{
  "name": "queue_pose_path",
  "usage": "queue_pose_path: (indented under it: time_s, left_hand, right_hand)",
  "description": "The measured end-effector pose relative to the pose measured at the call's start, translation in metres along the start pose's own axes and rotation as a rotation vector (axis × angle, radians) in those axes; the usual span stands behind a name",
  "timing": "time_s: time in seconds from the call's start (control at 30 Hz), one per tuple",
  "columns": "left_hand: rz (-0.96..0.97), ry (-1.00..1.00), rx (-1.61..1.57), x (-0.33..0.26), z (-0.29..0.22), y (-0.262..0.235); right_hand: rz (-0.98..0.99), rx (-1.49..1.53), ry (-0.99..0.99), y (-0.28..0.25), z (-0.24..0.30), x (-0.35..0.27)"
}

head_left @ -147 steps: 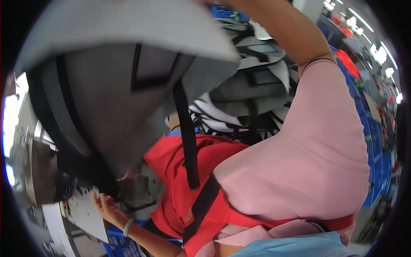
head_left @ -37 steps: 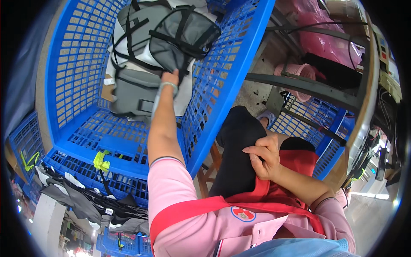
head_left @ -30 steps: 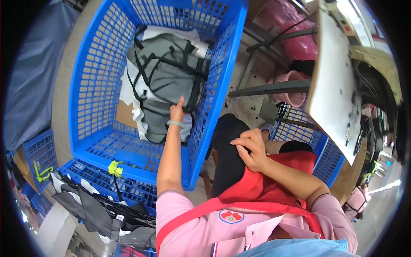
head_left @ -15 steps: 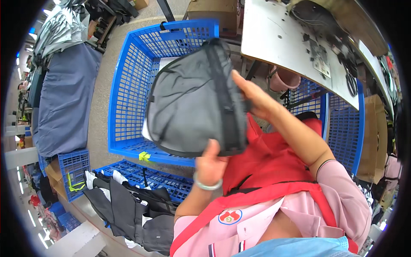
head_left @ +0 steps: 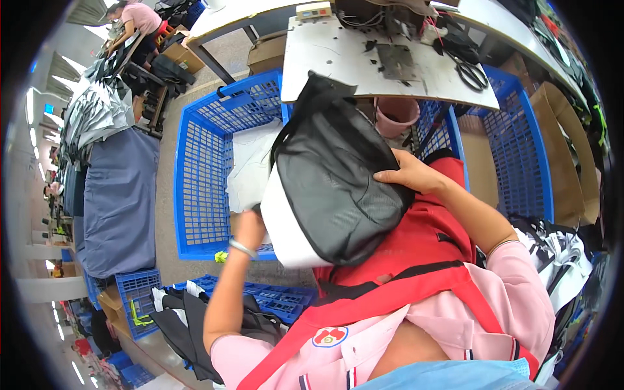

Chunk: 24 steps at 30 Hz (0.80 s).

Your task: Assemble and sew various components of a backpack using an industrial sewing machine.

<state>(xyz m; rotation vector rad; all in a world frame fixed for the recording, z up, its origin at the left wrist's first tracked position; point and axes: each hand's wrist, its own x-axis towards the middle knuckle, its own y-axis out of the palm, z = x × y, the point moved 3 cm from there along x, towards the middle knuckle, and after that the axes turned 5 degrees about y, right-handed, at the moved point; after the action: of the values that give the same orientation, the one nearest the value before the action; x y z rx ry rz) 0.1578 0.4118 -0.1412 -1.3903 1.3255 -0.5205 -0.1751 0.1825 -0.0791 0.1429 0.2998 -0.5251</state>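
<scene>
A half-sewn bag (head_left: 344, 175) of black mesh and dark fabric, with a white panel (head_left: 290, 224) along its left side, lies tilted over my lap and the crate's right edge. A wide black strap or flap stands up at its far end. My right hand (head_left: 413, 174) grips its right side, thumb on top and the other fingers partly hidden. At the white panel's left edge is my left hand (head_left: 249, 229), blurred by motion. A small dark bit shows by its fingertips; whether it holds this is unclear.
A blue plastic crate (head_left: 188, 188) with white pieces inside stands left of the bag. Ahead is a white sewing table (head_left: 312, 65) with scissors (head_left: 469, 73) on it, a pink bin (head_left: 396, 116) below. Dark fabric pieces (head_left: 185, 331) lie at lower left. A co-worker (head_left: 140, 19) bends far left.
The bag has turned and come nearer my lap, showing its white panel. My left hand has left the bag's near edge and moved left. My right hand stays on its right side.
</scene>
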Motion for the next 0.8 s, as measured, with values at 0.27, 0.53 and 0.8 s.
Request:
queue_pose_path:
  time_s: [0.27,0.53,0.8]
  left_hand:
    - [-0.633,0.459,-0.280,0.071,-0.124,-0.179]
    - [-0.363,0.655,-0.716,0.130,-0.246,-0.153]
    - [-0.341,0.716,-0.495,0.135,-0.309,-0.157]
  right_hand:
    - [0.046,0.007,-0.116,0.000,-0.017,-0.027]
    - [0.063,0.012,-0.048,-0.022,-0.034,-0.038]
    - [-0.360,-0.177,-0.363,-0.131,0.033,-0.028]
